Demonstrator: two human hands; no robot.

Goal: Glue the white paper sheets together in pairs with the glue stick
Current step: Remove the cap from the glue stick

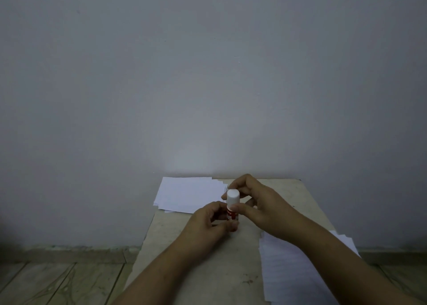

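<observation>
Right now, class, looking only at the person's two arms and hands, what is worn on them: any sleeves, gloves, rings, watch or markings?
Nothing worn shows. The left hand and right hand are bare, without gloves, and no rings are visible on the fingers. Both forearms are uncovered down to the picture's edge, with no sleeve, watch, bracelet or marking visible in the dim light.

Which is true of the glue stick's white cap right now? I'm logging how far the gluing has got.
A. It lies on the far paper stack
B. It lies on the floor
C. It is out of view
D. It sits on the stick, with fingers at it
D: the white cap sits atop the red glue stick, which the left hand grips at the body while the right hand has its fingers at the cap.
</observation>
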